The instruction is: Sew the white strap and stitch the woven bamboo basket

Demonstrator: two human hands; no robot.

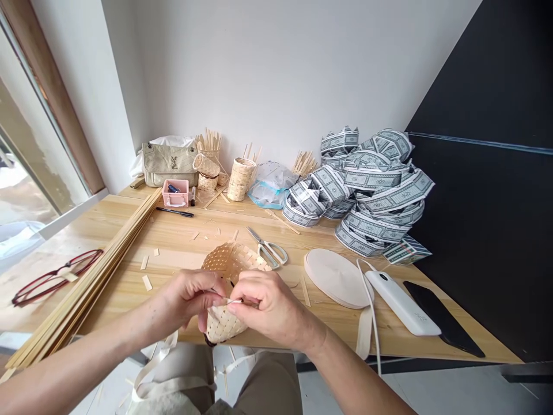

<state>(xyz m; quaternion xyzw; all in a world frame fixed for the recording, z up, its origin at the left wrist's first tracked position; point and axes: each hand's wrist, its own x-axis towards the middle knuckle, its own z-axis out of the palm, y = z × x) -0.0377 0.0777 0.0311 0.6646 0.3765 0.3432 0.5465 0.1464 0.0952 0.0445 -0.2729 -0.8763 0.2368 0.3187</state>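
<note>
My hands hold a small woven bamboo basket [228,259] up over the wooden table [181,248], just in front of its near edge. My left hand [188,297] grips the basket's side, its fingers pressed against the weave. My right hand [268,305] pinches a thin pale strip [234,301] between thumb and fingers, and the strip's tip meets my left fingers. The lower part of the basket shows below my hands, and its middle is hidden behind them.
Steel scissors [268,248] and bamboo offcuts lie just beyond my hands. A long bundle of bamboo strips [82,282] lies to the left, by red glasses [56,276]. To the right are a ribbon roll [334,278], a white power bank [401,302], and printed paper bands [371,190].
</note>
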